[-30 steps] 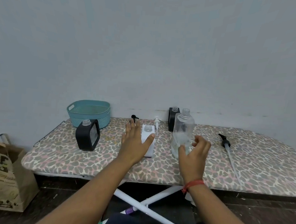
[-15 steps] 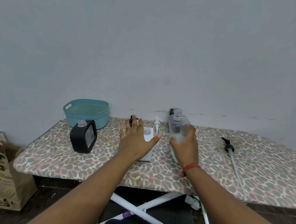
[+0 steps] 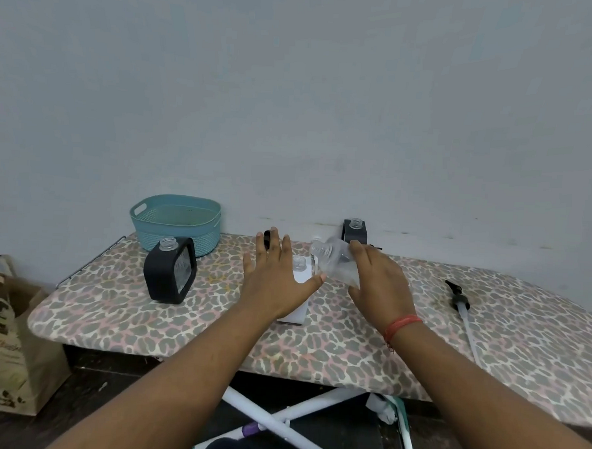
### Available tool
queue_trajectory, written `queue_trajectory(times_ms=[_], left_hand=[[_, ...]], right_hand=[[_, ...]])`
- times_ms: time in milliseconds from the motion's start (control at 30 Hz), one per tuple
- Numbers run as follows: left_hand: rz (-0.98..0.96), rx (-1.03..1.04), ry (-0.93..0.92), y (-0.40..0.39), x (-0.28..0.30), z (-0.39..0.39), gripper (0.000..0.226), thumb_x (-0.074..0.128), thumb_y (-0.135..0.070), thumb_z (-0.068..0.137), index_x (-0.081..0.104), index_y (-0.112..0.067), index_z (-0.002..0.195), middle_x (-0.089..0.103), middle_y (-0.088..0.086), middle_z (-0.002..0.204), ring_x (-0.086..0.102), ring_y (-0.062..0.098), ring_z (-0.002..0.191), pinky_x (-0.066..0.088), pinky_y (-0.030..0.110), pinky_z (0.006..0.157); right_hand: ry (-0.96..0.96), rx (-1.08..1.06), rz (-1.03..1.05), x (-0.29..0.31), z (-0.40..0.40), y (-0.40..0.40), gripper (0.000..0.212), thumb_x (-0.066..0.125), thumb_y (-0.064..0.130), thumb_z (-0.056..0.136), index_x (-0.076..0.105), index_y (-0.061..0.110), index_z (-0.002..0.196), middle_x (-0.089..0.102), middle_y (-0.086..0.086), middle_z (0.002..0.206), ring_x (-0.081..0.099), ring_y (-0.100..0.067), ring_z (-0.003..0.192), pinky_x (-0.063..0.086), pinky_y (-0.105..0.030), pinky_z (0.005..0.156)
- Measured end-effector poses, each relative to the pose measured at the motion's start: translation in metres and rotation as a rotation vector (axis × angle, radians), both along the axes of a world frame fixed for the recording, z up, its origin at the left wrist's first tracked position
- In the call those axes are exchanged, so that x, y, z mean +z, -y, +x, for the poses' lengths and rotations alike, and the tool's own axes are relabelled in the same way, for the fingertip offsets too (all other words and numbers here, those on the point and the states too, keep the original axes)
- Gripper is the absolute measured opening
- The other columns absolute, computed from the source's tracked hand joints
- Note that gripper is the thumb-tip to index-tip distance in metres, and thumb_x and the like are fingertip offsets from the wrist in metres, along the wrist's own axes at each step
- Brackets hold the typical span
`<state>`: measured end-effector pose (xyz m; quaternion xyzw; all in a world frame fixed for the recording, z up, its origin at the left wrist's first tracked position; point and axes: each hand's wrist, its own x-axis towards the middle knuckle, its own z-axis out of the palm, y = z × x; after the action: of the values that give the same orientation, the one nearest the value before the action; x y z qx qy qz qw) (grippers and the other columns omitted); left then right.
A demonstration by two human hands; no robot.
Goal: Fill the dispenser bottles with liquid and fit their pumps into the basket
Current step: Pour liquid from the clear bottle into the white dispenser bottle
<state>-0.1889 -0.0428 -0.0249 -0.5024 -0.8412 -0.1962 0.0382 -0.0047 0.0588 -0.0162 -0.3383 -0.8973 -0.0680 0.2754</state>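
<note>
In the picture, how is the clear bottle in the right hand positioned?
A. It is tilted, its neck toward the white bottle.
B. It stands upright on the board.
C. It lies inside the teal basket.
A: the right hand grips the clear bottle tilted, its open neck pointing left above the white bottle.

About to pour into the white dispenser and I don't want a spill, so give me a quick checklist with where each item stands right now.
1. Clear bottle gripped in right hand: ok.
2. Clear bottle's neck tilted toward the white dispenser: ok, though whether it is directly over the opening: cannot tell.
3. White dispenser's neck uncapped: ok.
4. Left hand steadying the white dispenser: cannot tell; its fingers are straight in front of it, contact unclear.
5. Liquid left in the clear bottle: cannot tell, blurred.
6. Teal basket standing on the ironing board for later: ok.
</note>
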Motion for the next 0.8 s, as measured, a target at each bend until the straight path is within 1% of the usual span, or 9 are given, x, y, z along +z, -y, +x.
queue_trajectory(times_ms=[100, 233, 400, 600, 800], left_hand=[[-0.021, 0.015, 0.042, 0.0, -0.005, 0.0, 0.12, 0.02, -0.097, 0.07, -0.008, -0.021, 0.159, -0.021, 0.0, 0.166, -0.027, 0.026, 0.15, -0.005, 0.06, 0.119], [-0.011, 0.028, 0.046, 0.001, -0.009, 0.001, 0.119, 0.025, -0.094, 0.072, -0.011, -0.021, 0.159, -0.021, 0.001, 0.167, -0.024, 0.026, 0.151, -0.004, 0.059, 0.119], [0.0, 0.018, 0.087, -0.001, -0.012, 0.003, 0.116, 0.031, -0.09, 0.074, -0.014, -0.022, 0.157, -0.019, 0.001, 0.167, -0.022, 0.027, 0.152, -0.004, 0.061, 0.118], [0.005, 0.016, 0.104, -0.002, -0.013, 0.003, 0.116, 0.032, -0.087, 0.072, -0.008, -0.022, 0.159, -0.015, 0.002, 0.168, -0.018, 0.029, 0.153, -0.001, 0.063, 0.118], [0.014, 0.016, 0.117, -0.002, -0.012, 0.004, 0.113, 0.039, -0.082, 0.074, -0.004, -0.021, 0.159, -0.013, 0.003, 0.168, -0.017, 0.03, 0.153, 0.001, 0.063, 0.118]], right_hand=[[0.06, -0.004, 0.04, 0.005, -0.001, 0.001, 0.079, 0.08, 0.016, 0.071, 0.045, 0.014, 0.142, 0.06, -0.008, 0.127, 0.06, -0.029, 0.107, 0.051, -0.044, 0.091], [0.138, -0.006, 0.081, 0.009, -0.002, 0.0, 0.082, 0.081, 0.021, 0.072, 0.042, 0.017, 0.144, 0.058, -0.006, 0.13, 0.059, -0.029, 0.112, 0.049, -0.044, 0.095], [0.194, -0.015, 0.109, 0.014, -0.002, -0.002, 0.079, 0.076, 0.016, 0.072, 0.042, 0.019, 0.142, 0.059, -0.005, 0.125, 0.059, -0.029, 0.109, 0.048, -0.044, 0.094], [0.238, -0.024, 0.128, 0.02, -0.003, -0.004, 0.076, 0.073, 0.013, 0.076, 0.041, 0.019, 0.145, 0.058, -0.006, 0.13, 0.058, -0.03, 0.114, 0.046, -0.049, 0.098], [0.287, -0.028, 0.167, 0.029, -0.002, -0.005, 0.074, 0.071, 0.009, 0.076, 0.042, 0.019, 0.143, 0.058, -0.006, 0.128, 0.057, -0.03, 0.115, 0.043, -0.053, 0.101]])
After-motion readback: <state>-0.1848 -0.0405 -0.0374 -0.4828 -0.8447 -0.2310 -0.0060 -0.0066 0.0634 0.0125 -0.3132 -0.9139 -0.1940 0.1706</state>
